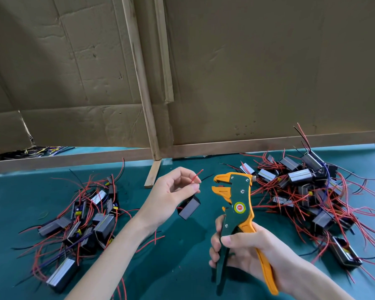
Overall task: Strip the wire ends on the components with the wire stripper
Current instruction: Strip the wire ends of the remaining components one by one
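Teal mat (182,252) | 2 component piles (82,217) (307,191) | left fingers (194,187) pinch 1 wire (197,176) | right fingers (230,240) grip 1 stripper (239,198)

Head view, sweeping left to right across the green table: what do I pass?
Left pile of black box-shaped components with red wires → left hand pinching a thin red wire → green-and-orange wire stripper → right pile of black components.

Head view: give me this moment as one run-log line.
left hand: pinches thin red wire, dark block component below it | right hand: grips green-and-orange wire stripper | jaws open, wire not yet inserted
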Demonstrator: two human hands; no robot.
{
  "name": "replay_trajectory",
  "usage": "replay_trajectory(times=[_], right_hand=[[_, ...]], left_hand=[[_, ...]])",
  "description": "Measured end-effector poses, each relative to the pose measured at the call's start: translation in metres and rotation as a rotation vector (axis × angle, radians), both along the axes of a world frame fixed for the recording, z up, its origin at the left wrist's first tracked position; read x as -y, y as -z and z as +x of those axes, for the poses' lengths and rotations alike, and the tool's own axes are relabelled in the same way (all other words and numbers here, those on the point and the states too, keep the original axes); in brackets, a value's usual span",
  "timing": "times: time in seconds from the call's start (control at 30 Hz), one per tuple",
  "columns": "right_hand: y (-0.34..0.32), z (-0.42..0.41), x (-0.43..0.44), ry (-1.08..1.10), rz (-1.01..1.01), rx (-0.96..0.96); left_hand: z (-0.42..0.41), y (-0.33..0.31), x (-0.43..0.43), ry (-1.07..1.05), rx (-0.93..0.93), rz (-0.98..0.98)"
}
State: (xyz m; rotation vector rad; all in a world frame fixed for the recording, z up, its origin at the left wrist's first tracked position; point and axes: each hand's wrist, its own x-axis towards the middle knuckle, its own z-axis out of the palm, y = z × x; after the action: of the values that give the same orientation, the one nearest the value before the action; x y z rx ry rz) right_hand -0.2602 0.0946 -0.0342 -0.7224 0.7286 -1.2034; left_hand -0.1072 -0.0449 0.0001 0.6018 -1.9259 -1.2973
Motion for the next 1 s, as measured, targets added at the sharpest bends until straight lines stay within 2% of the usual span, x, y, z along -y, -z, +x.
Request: replay_trajectory(times=[0.43,0.57,0.7,1.0], right_hand=[[-0.001,-0.003,0.000,-0.038,-0.117,-0.049],[-0.001,-0.003,0.000,-0.061,-0.166,-0.093],[0.002,-0.004,-0.002,-0.078,-0.183,-0.132],[0.000,0.000,-0.004,-0.109,-0.198,-0.146]], left_hand=[[0.007,-0.014,-0.002,-0.009,0.044,0.002],[0.007,-0.013,-0.005,0.015,0.036,0.071],[0.007,-0.014,-0.005,0.054,0.038,0.126],[0.009,-0.017,-0.005,0.093,0.072,0.118]])
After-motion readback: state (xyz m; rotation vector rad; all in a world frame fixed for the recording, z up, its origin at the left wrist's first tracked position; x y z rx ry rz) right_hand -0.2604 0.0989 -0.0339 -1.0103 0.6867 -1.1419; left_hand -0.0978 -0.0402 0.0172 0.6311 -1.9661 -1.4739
